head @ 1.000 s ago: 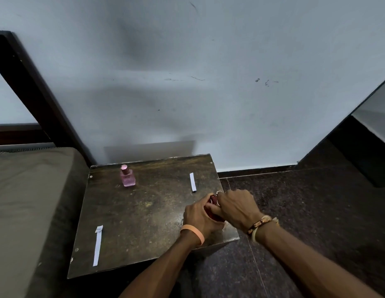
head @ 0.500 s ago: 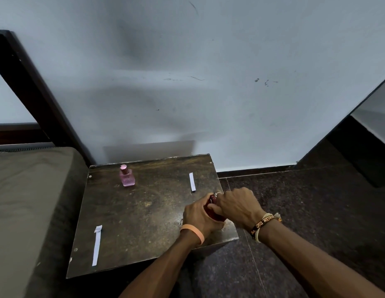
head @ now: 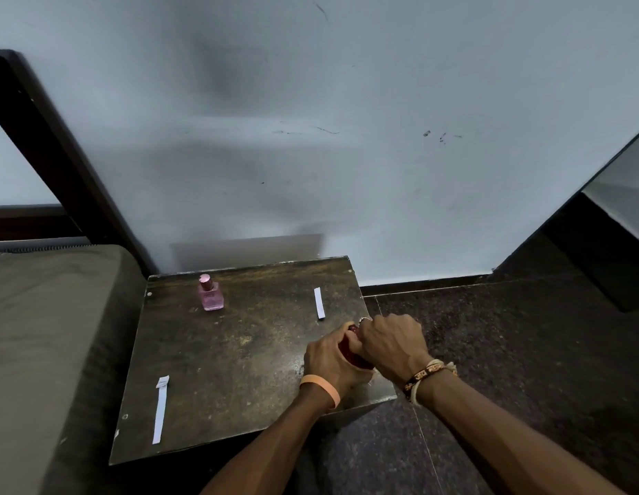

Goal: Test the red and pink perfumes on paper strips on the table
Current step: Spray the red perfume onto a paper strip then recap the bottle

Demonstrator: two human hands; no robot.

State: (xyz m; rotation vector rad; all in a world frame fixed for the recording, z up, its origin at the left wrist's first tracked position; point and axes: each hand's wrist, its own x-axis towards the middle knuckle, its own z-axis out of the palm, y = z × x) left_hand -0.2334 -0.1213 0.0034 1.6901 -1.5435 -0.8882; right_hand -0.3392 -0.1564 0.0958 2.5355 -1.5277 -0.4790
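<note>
1. Left hand [head: 328,355]: fingers curled round the body of the red bottle [head: 348,348], holding it at the table's [head: 239,369] near right corner.
2. Right hand [head: 393,346]: fingers curled over the bottle's top, touching the left hand. The cap is hidden under them, so I cannot tell whether it is on or off.
3. Only a sliver of the bottle's red shows between my hands. Its top end points away from me, towards the wall [head: 346,137]. I cannot tell the exact tilt.
4. Key relation: the right strip [head: 319,303] lies flat just beyond my knuckles, on the wall side and slightly left. Its long axis runs away from me, almost in line with the bottle's top. Its near end is close to my left fingers but not touching them.
5. Judgement: the left hand is a little nearer to that strip, but it is carrying the bottle. The right hand would have to come free first to lift the strip or press the sprayer.
6. The pink bottle [head: 211,292] stands upright and capped near the far left corner, well apart from both hands.
7. The left strip [head: 160,410] lies near the front left edge, long axis also running away from me, well apart from the pink bottle.
8. The bed [head: 43,334] is against the table's left side.
9. Status (judged): the red test is in hand with no spray made yet, and the pink one is untouched.
</note>
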